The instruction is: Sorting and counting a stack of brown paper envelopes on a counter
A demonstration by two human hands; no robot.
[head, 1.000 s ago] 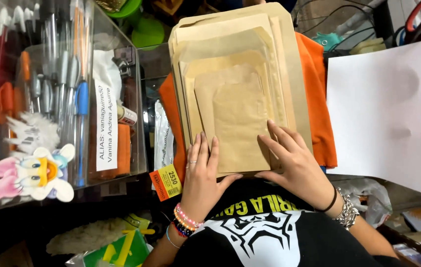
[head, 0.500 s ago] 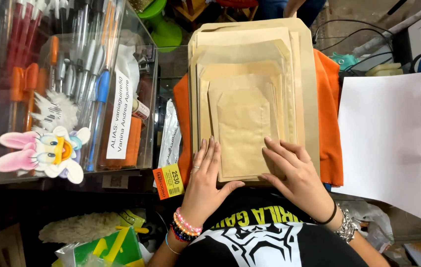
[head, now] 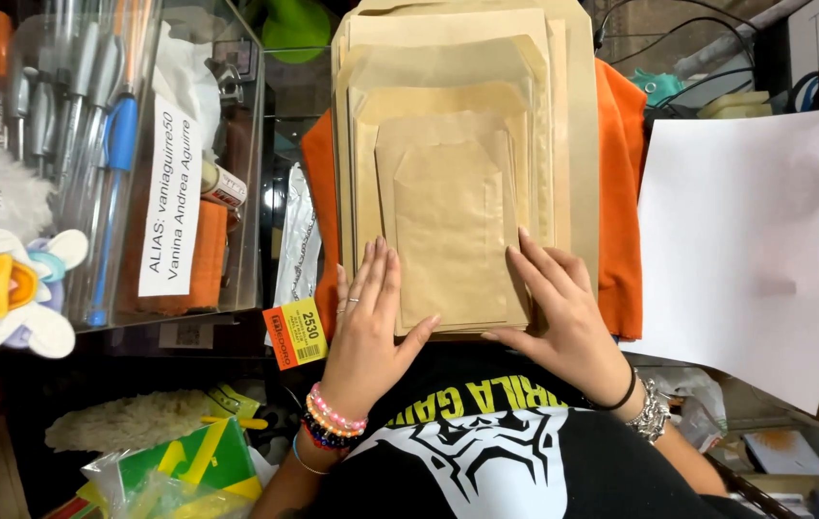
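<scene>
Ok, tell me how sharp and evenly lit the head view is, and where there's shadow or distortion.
Head view: the brown envelopes and both hands, left hand and right hand, are sharp and evenly lit; the white sheet carries soft grey shadow patches; the clear plastic case shows faint reflections; the area below the counter is dark; straight edges bow slightly toward the frame borders, a wide-angle effect.

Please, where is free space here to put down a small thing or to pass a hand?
The white sheet, right of the orange cloth, is bare. The upper envelopes beyond both hands are uncovered too. The left side is crowded: a clear pen box and a dark gap with a packet. The left hand and right hand cover the stack's near edge.
</scene>
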